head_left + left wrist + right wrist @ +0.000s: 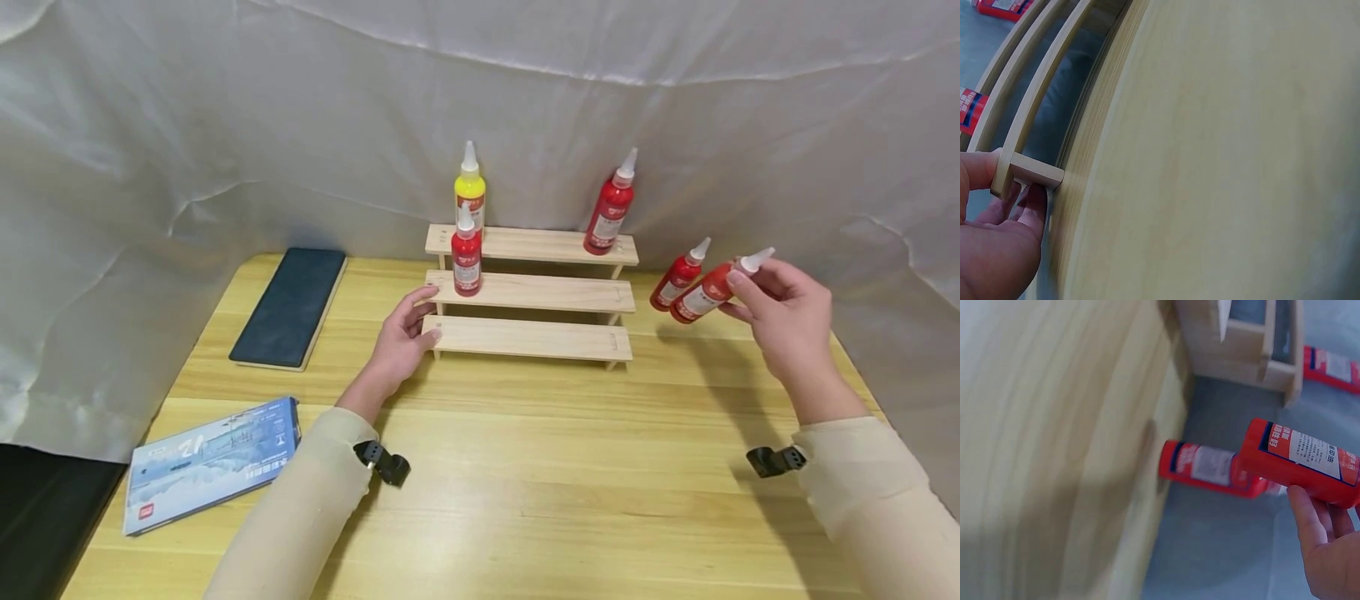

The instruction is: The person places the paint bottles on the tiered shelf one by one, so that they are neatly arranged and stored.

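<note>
A three-tier wooden display rack (532, 337) stands toward the back of the table. My left hand (397, 346) grips its left end at the lowest step, and in the left wrist view a thumb and fingers are around the step's end. In my right hand (791, 312) is a red paint bottle (705, 296) with a white nozzle, tilted and raised above the table. Close behind it stands another red bottle (678, 279), right of the rack. The top step bears a yellow bottle (470, 187) at left and a red bottle (609, 215) at right. A smaller-looking red bottle (467, 265) sits on the middle step's left end.
A dark flat rectangular case (291, 308) lies left of the rack. Nearer the front left is a blue-and-white flat box (213, 462), partly behind my left sleeve. Grey cloth (360, 108) hangs behind the table (540, 483) and at its sides.
</note>
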Tool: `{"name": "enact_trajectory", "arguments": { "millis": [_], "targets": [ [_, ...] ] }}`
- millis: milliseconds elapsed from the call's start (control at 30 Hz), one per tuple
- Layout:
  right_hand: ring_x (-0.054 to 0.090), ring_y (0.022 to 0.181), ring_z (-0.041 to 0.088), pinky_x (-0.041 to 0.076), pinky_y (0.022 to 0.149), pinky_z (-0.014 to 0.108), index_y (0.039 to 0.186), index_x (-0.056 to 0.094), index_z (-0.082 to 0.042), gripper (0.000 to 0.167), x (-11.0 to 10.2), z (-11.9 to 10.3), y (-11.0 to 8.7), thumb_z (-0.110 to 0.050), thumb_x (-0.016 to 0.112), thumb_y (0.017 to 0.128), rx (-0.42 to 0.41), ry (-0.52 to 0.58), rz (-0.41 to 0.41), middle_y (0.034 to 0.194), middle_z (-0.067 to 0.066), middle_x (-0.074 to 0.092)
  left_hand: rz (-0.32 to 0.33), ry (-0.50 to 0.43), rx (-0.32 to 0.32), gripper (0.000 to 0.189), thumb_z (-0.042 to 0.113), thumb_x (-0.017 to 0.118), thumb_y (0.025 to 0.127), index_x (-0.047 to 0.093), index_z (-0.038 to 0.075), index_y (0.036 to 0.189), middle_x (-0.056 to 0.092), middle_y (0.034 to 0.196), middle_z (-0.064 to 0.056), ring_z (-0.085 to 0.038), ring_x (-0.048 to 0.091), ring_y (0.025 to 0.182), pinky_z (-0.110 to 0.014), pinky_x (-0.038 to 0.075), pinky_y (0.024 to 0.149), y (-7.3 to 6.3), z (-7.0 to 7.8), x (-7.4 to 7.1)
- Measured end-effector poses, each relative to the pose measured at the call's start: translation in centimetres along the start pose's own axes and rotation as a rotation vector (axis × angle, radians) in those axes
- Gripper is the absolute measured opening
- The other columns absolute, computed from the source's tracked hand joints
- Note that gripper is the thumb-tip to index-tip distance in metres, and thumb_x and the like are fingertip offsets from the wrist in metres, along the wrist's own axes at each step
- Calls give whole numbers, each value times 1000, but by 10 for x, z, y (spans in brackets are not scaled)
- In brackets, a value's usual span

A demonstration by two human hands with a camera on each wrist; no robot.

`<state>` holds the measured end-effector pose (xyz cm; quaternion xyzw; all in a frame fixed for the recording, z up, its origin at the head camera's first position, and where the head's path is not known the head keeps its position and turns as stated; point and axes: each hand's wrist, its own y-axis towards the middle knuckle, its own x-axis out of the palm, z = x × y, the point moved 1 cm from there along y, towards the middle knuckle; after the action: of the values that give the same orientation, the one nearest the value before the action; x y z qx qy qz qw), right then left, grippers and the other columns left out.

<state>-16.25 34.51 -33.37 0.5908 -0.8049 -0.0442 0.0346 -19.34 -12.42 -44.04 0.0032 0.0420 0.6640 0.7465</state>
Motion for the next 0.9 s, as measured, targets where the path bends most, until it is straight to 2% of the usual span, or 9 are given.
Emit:
{"name": "enact_trajectory", "arguments": {
  "millis": [233,400,667,900],
  "targets": [
    [65,95,17,56,68,28,120,68,3,38,23,-16,-4,-8,79,85,-65,52,-48,105,8,67,5,-13,3,63,-15,61,91,53,21,143,52,145,-8,-18,45,133,-38,31,112,0,-1,0],
    [66,96,17,56,70,26,119,69,4,37,40,-23,-6,-8,78,86,-106,32,-83,110,7,68,5,-16,2,64,-16,60,91,53,20,143,50,146,-8,-19,45,134,-38,30,113,0,0,0],
    [61,98,17,55,72,21,123,70,-4,36,62,-26,-2,-14,76,89,-133,-108,-118,111,5,67,4,-16,-1,64,-15,60,91,53,20,143,49,147,-7,-19,44,134,-37,28,114,0,0,1],
    [60,96,14,55,72,20,126,69,-9,35,79,-24,3,-21,72,93,-169,-308,-141,107,-2,67,7,-22,4,63,-16,60,90,53,18,143,49,147,-8,-21,45,134,-37,28,114,0,1,2]
  ]
}}
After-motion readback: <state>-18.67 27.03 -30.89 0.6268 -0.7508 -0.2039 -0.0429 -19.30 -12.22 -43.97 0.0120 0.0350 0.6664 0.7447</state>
